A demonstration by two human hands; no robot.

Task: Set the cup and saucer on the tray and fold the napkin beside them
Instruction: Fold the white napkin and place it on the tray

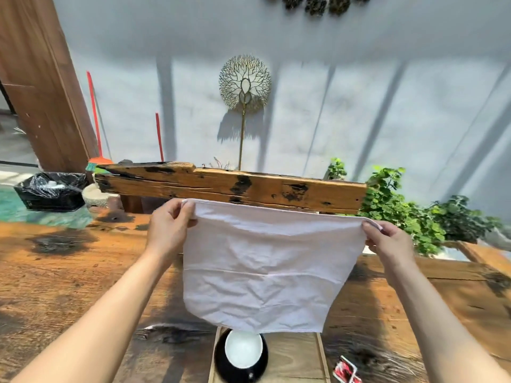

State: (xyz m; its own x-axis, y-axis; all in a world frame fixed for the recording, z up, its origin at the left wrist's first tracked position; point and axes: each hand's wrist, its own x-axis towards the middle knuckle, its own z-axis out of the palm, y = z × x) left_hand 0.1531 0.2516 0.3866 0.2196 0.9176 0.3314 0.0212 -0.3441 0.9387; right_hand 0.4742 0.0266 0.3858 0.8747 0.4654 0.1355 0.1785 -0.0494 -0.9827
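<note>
Holding the napkin (262, 272) up by its two top corners, the left hand (168, 225) and right hand (387, 241) each have their fingers pinched on the cloth, which hangs spread above the table (55, 286). Its lower edge dangles just over the cup (243, 349) on its dark saucer (221, 363), both already sitting on the wooden tray (293, 360). If the cloth drops straight down, I reckon the hem could drag across the cup and tip it. A loose corner slipping free would spoil the fold too.
</note>
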